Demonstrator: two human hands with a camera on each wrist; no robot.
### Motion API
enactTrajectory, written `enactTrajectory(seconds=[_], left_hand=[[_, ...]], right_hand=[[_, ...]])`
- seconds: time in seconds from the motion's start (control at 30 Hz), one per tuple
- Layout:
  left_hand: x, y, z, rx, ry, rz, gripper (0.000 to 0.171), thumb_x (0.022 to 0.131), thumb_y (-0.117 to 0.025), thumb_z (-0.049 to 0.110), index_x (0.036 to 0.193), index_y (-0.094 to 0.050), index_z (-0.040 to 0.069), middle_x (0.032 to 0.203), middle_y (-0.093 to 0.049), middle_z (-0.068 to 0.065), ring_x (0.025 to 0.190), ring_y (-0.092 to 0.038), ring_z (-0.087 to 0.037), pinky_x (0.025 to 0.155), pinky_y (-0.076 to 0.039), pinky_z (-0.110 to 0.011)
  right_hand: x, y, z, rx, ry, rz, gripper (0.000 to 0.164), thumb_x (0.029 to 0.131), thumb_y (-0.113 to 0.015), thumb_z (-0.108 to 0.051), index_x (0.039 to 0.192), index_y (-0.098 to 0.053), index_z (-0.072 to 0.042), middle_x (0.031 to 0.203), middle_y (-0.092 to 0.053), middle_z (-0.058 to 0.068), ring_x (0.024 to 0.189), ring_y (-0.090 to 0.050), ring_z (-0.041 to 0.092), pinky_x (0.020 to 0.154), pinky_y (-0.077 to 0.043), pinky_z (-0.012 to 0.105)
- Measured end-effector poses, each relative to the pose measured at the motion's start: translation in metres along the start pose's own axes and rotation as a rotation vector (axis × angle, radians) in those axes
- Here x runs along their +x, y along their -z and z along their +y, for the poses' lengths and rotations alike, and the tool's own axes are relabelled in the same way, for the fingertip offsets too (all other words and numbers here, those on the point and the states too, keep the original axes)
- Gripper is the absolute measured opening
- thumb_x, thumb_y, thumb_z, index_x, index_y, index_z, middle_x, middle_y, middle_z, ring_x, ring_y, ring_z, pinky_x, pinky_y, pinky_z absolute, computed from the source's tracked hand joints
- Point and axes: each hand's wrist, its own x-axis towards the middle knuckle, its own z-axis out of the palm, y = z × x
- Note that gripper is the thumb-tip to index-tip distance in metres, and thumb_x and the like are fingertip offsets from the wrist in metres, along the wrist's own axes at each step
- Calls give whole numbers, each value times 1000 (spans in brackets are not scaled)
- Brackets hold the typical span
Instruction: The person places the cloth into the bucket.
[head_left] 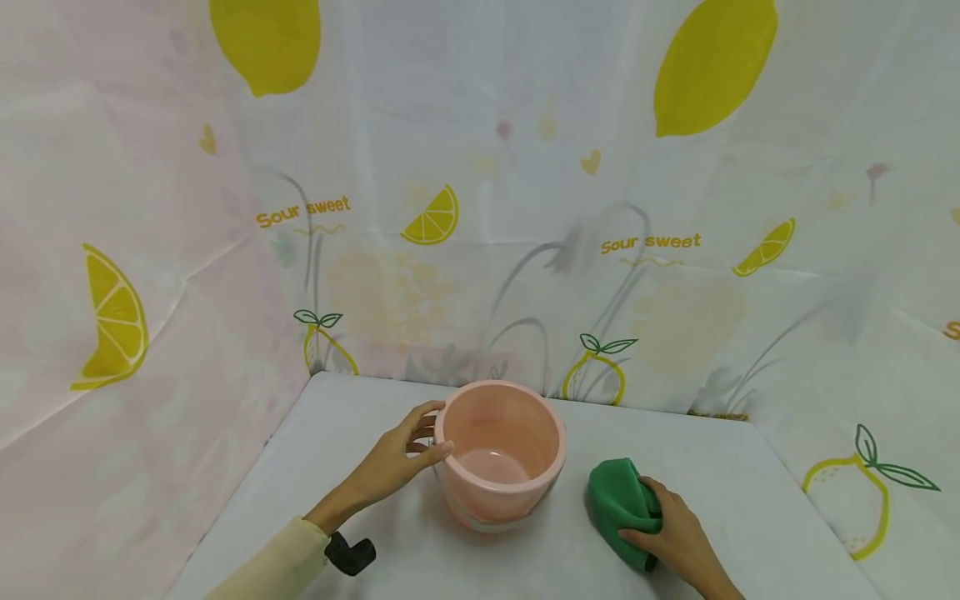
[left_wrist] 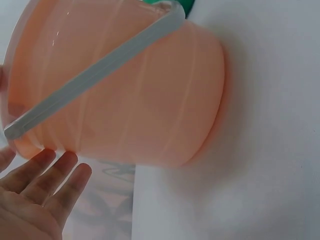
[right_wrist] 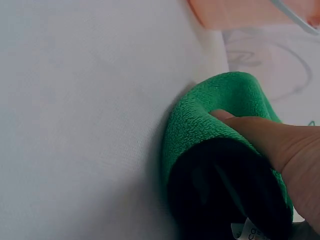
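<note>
A pink bucket (head_left: 501, 498) stands upright, its pale grey handle (left_wrist: 100, 75) hanging down against the outer wall. My left hand (head_left: 401, 446) touches the bucket's left side, thumb at the rim and fingers spread along the wall. In the left wrist view those fingers are fairly straight, their tips at the bucket's side. To the right of the bucket, my right hand (head_left: 678, 533) grips a bunched green cloth (head_left: 618, 508). Its thumb presses into a fold of the towelling in the right wrist view, where a very dark part and a small white label (right_wrist: 248, 231) show below.
Both hands work over a white table (head_left: 360, 408). Lemon-printed sheeting (head_left: 495, 275) hangs behind it and along both sides. A black strap piece (head_left: 351, 553) sits at the left wrist, by the cream sleeve (head_left: 281, 562).
</note>
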Motion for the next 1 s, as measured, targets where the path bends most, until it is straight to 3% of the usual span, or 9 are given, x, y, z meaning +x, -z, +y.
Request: enactTrajectory(seconds=[0.1, 0.43, 0.73, 1.0], left_hand=[[-3, 2, 11, -9, 5, -11, 66, 92, -63, 37, 147, -32, 20, 140, -48, -14, 119, -54, -24, 98, -44, -44], [-2, 3, 11, -18, 8, -15, 65, 92, -64, 36, 147, -34, 21, 139, -49, -13, 122, -53, -23, 99, -44, -44], [0, 3, 7, -25, -5, -20, 66, 92, -64, 35, 147, -32, 20, 139, -48, -15, 123, -52, -28, 99, -43, -47], [1, 3, 6, -22, 3, -26, 66, 92, -64, 36, 148, -32, 21, 139, -49, -12, 122, -53, -26, 98, -44, -44]], right_hand=[[1, 1, 0, 6, 0, 4, 93, 67, -84, -46, 137, -41, -2, 115, -55, 23, 98, -57, 33, 72, -51, 47], [3, 1, 2, 51, 5, 57, 78, 68, -85, -36, 130, -51, -5, 118, -61, 18, 98, -59, 30, 71, -52, 44], [0, 6, 3, 101, -78, 80, 71, 72, -81, -45, 129, -54, -13, 119, -61, 18, 100, -58, 29, 70, -52, 40], [-3, 17, 2, 117, -72, 78, 75, 73, -80, -47, 133, -51, -12, 122, -58, 22, 101, -57, 32, 72, -52, 44]])
